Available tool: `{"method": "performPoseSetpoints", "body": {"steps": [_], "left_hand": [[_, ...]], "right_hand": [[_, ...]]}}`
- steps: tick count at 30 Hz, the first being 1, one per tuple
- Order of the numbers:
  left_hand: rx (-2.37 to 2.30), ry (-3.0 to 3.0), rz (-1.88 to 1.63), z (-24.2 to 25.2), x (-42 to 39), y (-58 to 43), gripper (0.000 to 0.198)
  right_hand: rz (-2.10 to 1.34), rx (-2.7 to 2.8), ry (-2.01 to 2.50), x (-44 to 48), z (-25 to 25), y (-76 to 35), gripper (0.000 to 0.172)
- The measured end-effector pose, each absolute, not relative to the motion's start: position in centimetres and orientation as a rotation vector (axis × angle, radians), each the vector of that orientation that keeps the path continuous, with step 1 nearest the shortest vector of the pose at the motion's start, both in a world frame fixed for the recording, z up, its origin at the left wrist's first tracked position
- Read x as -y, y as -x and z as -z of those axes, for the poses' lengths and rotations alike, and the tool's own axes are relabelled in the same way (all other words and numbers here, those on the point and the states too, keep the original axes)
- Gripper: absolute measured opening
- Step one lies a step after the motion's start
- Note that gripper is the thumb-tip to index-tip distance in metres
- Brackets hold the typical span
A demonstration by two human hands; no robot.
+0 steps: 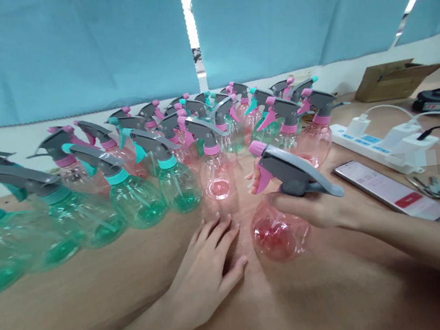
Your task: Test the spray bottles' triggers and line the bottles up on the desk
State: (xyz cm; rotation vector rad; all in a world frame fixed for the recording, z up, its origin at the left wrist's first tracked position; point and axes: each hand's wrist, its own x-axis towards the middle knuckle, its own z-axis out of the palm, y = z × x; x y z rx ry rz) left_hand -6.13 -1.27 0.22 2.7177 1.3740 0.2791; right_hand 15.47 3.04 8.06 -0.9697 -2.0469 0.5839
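Note:
My right hand is wrapped round the neck of a pink spray bottle, just below its grey trigger head with pink nozzle and trigger. Some fingertips show behind the pink trigger. Flat on the table, my left hand lies with fingers apart, to the left of that bottle and holding nothing. Just beyond it stand a clear pink spray bottle and a green spray bottle with a turquoise collar. More green spray bottles line the left side.
Several other pink and green spray bottles crowd the back of the wooden table. On the right are a phone, a white power strip with chargers and cables, and an open cardboard box. A blue curtain hangs behind.

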Motion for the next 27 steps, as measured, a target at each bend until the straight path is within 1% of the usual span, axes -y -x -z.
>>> {"method": "performPoseSetpoints", "body": {"steps": [3,7,11,15,19,23,26,27], "left_hand": [[-1.367,-2.722,-0.273,-0.2,1.3,6.2,0.047],[-1.362,-2.741,-0.269,0.0,1.2,6.3,0.047],[-1.369,-2.738,-0.294,0.1,1.1,6.3,0.047],[-1.36,-2.731,-0.291,0.2,1.0,6.3,0.048],[-1.358,-2.74,-0.302,0.3,1.0,6.3,0.048],[-1.369,-2.741,-0.319,0.3,1.1,6.4,0.046],[-1.375,-2.745,-0.322,0.1,1.1,6.3,0.046],[-1.376,-2.746,-0.318,0.1,1.1,6.3,0.046]], "right_hand": [[-0.686,2.027,0.985,-2.7,-8.6,-15.6,0.018],[-0.69,2.036,1.006,-2.8,-8.5,-15.7,0.015],[-0.629,2.004,0.918,-3.5,-7.4,-15.2,0.012],[-0.575,1.977,0.927,-3.6,-7.1,-15.0,0.009],[-0.635,1.921,1.014,-2.6,-8.2,-15.0,0.02],[-0.618,1.917,1.007,-1.6,-9.1,-15.0,0.026],[-0.594,1.958,1.064,-1.3,-8.5,-15.8,0.026],[-0.597,1.962,1.092,-1.3,-7.9,-16.2,0.031]]}}
